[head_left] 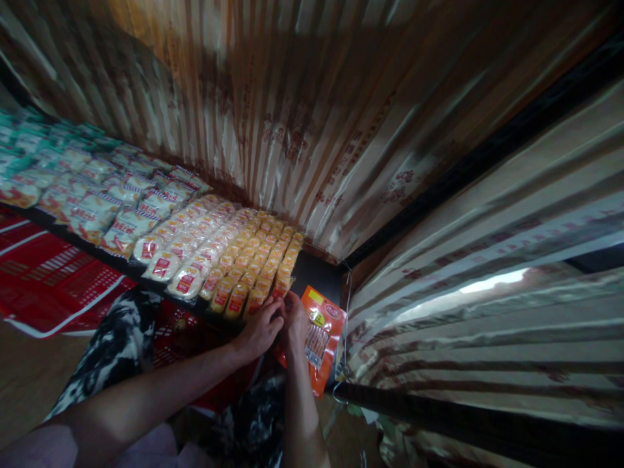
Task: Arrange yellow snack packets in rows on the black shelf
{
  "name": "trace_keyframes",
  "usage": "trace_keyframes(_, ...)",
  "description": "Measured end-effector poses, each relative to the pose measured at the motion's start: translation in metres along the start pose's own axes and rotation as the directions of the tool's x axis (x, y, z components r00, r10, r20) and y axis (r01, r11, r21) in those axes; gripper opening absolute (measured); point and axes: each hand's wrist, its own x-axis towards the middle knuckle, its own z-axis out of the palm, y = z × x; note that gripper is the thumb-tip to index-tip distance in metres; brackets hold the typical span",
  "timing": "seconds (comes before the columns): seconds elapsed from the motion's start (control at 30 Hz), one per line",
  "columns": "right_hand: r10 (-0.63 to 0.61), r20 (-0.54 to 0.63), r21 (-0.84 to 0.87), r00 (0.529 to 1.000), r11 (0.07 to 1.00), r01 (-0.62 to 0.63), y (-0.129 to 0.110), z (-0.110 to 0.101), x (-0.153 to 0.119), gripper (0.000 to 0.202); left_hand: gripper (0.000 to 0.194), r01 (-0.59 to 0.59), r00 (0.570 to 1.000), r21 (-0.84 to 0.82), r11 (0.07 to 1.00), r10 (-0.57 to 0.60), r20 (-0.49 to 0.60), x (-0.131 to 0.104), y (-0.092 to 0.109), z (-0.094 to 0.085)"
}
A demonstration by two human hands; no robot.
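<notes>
Rows of small yellow-wrapped snacks (237, 298) lie on a long black shelf, beside rows of clear-wrapped pale snacks (188, 281). My left hand (260, 330) is at the front end of the yellow rows, its fingers bent together by the last row. Right against it is my right hand (294, 322), fingers also drawn together at the same spot. What the fingertips hold, if anything, is too small to make out. An orange packet (324, 335) with a clear window lies just right of my right hand, partly covered by it.
White and red packets (129, 229) and green packets (30, 138) fill the shelf's left part. Red baskets (53, 266) are below. Pleated patterned fabric (292, 117) hangs behind the shelf, and a dark bar (468, 159) crosses at right. A thin wire (347, 325) hangs by the corner.
</notes>
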Motion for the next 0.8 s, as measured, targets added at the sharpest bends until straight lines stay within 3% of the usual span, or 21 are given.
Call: trace_keyframes(0.8,0.020,-0.037,0.023,0.999,1.000,-0.019,0.0029,0.0064,0.0027,0.028,0.049,0.012,1.000,-0.021,1.000,-0.012,-0.005,0.0009,0.0028,0.0015)
